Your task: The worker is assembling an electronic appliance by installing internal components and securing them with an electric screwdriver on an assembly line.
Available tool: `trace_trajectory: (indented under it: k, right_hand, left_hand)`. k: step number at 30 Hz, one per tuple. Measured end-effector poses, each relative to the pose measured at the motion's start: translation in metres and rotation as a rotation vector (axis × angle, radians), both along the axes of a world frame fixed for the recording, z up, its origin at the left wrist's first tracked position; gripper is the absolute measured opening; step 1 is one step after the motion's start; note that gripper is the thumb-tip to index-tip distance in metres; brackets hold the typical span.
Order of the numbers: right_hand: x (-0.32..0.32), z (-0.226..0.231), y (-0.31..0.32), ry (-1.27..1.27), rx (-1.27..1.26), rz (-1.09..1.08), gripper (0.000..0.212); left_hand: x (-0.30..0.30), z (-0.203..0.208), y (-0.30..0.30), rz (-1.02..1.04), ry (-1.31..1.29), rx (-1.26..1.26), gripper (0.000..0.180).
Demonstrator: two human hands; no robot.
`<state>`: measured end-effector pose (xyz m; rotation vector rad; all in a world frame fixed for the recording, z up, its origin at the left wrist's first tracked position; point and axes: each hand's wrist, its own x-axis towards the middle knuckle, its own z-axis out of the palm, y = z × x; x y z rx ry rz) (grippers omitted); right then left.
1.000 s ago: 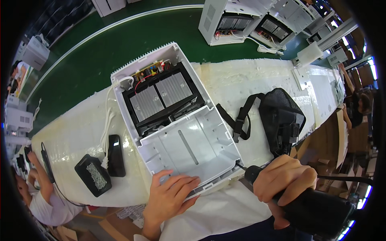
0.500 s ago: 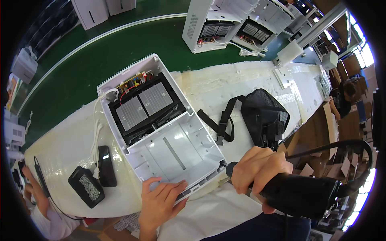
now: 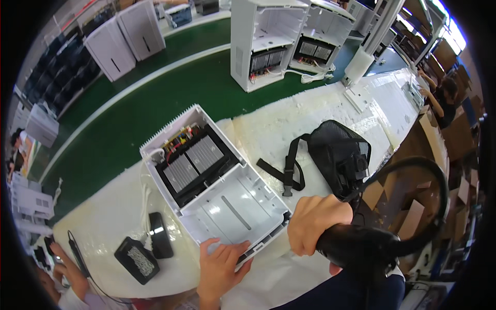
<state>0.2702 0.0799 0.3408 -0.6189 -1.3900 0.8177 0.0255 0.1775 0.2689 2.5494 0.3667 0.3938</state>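
Note:
A white appliance housing (image 3: 238, 201) lies open side up on the table in front of me. Its far half holds a black frame with two grey finned panels (image 3: 199, 163); beyond them sit small wired parts. My left hand (image 3: 223, 271) grips the housing's near end, fingers bent over the rim and thumb outside. Wrapped round a black corded power tool, apparently an electric screwdriver (image 3: 356, 245), my right hand (image 3: 316, 222) is beside the housing's near right corner. The tool's front end is hidden behind that hand, so I cannot tell whether it touches the housing.
A black mesh bag (image 3: 338, 157) with a strap lies right of the housing. Left of it are a black tray of screws (image 3: 137, 260) and a dark oblong object (image 3: 161, 235). Two upright white housings (image 3: 266, 46) stand beyond the table. Another person's hand (image 3: 64, 258) is at far left.
The view has tilted up, so the whole scene sits lower in it. The tool's front end, earlier visible at the housing's corner, is now behind my right hand. My left hand keeps its hold.

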Motion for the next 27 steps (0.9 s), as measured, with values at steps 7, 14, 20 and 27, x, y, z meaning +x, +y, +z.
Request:
trace_trajectory:
  k: [7,14,20,27]
  right_hand:
    - [0.043,0.005,-0.032,0.195,0.386,0.074,0.043]
    - [0.025,0.058,-0.084,0.669,1.193,-0.368,0.032]
    - [0.036,0.038,-0.091,0.714,1.574,-0.548,0.033]
    - [0.073,0.023,-0.085,0.746,1.479,-0.749,0.032]
  left_hand:
    - [0.014,0.013,0.006,-0.119,0.046,0.028,0.029]
    - [0.068,0.010,0.008,-0.340,0.388,-0.038,0.037]
    - [0.092,0.048,0.017,-0.274,0.406,-0.043,0.037]
    - [0.167,0.162,0.187,0.279,0.013,-0.550,0.041]
